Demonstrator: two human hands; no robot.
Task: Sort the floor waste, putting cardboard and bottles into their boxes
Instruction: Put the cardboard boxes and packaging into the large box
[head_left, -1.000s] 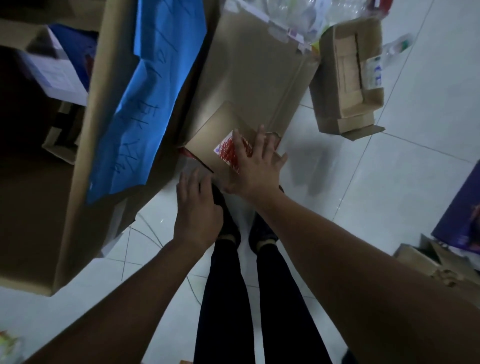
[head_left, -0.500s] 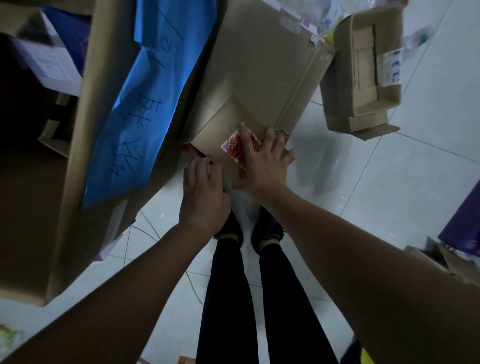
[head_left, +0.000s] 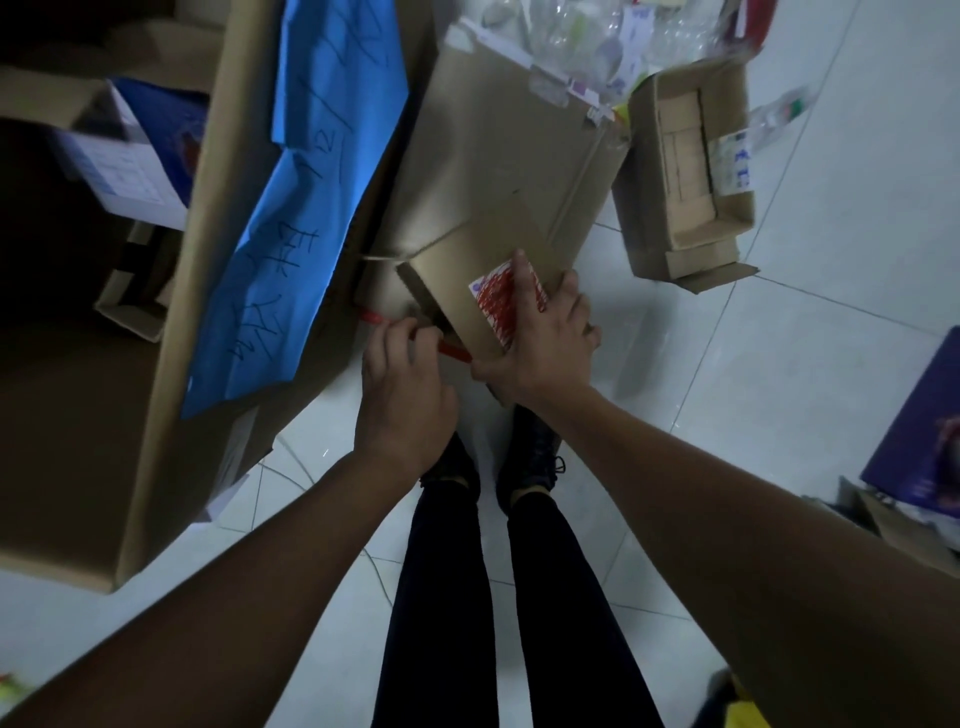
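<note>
I hold a small brown cardboard box (head_left: 470, 254) with a red-scribbled white label (head_left: 493, 293), just above the floor in front of my feet. My right hand (head_left: 545, 345) grips its right end, fingers across the label and thumb under the edge. At the box's open left end my left hand (head_left: 405, 384) curls its fingers round the lower edge, where a red strip (head_left: 452, 349) shows. A tall cardboard box (head_left: 208, 218) with a blue handwritten sheet (head_left: 317, 176) stands at the left with cardboard inside. Behind the small box, another brown box (head_left: 509, 130) holds clear plastic bottles (head_left: 597, 36).
A small open cardboard box (head_left: 680, 171) lies on the white tiles at the upper right, with a plastic bottle (head_left: 779, 111) beside it. A purple carton (head_left: 919, 431) and cardboard scraps (head_left: 893, 525) sit at the right edge. My legs and shoes (head_left: 530, 447) are below the hands.
My left hand went from lying flat beside the small box to curling round its lower left edge. The box has tipped up, showing its open end. My right hand stayed on the label.
</note>
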